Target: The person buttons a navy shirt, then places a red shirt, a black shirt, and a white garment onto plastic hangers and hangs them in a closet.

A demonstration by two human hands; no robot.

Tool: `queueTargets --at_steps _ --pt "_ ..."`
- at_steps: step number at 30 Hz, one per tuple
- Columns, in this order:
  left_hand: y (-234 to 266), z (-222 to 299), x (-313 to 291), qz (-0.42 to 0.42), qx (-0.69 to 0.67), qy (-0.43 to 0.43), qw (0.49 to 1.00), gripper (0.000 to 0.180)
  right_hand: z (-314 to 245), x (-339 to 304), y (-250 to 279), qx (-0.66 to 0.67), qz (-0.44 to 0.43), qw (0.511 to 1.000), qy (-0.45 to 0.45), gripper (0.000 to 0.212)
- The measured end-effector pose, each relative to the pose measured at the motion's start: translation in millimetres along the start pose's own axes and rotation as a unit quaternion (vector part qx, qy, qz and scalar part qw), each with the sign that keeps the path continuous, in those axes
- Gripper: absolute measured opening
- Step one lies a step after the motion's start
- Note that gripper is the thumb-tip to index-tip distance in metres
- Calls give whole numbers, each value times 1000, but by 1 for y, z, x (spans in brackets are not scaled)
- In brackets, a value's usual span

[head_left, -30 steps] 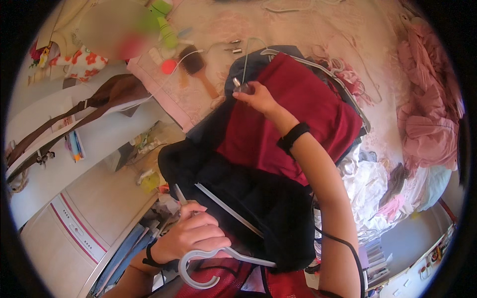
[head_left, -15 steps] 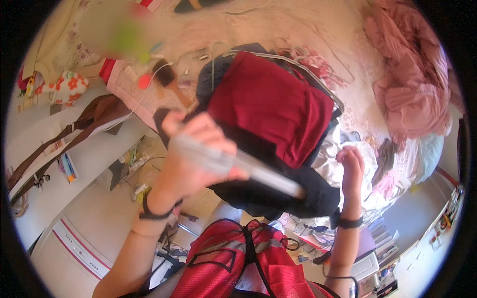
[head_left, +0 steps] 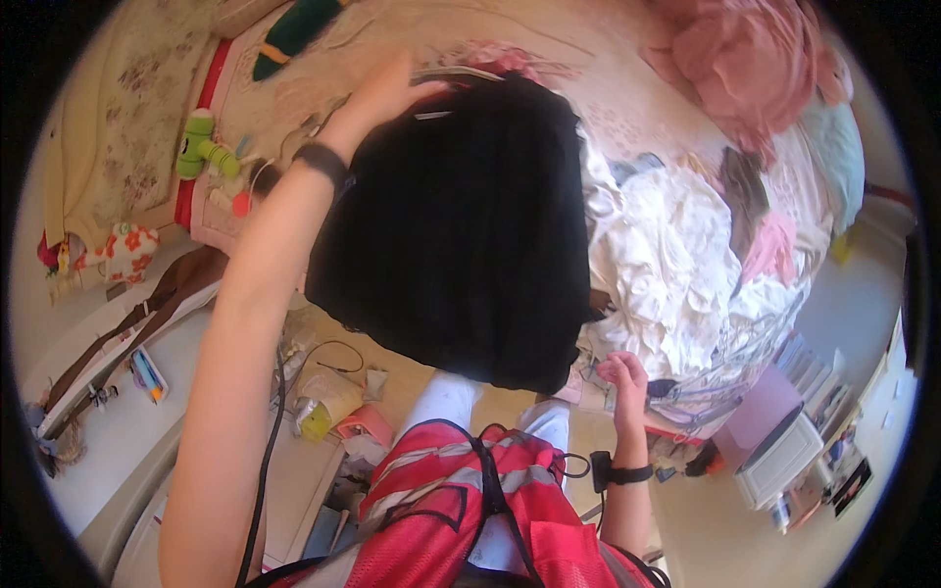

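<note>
A large black garment (head_left: 461, 235) lies spread before me, covering most of the pile of clothes under it. At its far left edge is my left hand (head_left: 387, 93), thumb held apart and fingers stretched, slightly blurred; I see nothing in it. A small white tag (head_left: 431, 116) shows on the cloth beside that hand. My right hand (head_left: 624, 377) hangs to the right of the garment's near corner, apart from it. Its fingers are curled together with nothing visible in them. White crumpled clothes (head_left: 671, 255) lie just beyond the right hand.
Pink bedding (head_left: 750, 73) is heaped at the far right of the bed. A green toy hammer (head_left: 199, 147) lies at the left, with a dark green item (head_left: 292, 39) farther back. A shelf with a brown strap (head_left: 176, 279) stands left; a white box (head_left: 779, 459) is at lower right.
The long pale object in my left hand is out of sight. That hand has moved farther away, and black cloth now covers the red garment. My right hand has come nearer to me.
</note>
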State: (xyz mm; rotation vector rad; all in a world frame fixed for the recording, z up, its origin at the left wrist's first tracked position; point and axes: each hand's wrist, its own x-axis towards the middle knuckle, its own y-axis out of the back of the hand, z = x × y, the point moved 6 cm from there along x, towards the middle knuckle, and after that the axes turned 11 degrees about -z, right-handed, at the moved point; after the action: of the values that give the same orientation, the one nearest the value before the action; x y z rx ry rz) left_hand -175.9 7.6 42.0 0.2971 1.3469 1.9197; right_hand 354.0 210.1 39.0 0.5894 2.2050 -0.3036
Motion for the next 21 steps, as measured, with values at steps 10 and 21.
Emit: queueTargets --at_steps 10,21 --pt "-121 109 -138 5 106 -34 994 80 88 -53 45 55 -6 998 12 13" --pt "-210 285 -244 -170 75 -146 972 69 155 -104 167 17 15 1000 14 12"
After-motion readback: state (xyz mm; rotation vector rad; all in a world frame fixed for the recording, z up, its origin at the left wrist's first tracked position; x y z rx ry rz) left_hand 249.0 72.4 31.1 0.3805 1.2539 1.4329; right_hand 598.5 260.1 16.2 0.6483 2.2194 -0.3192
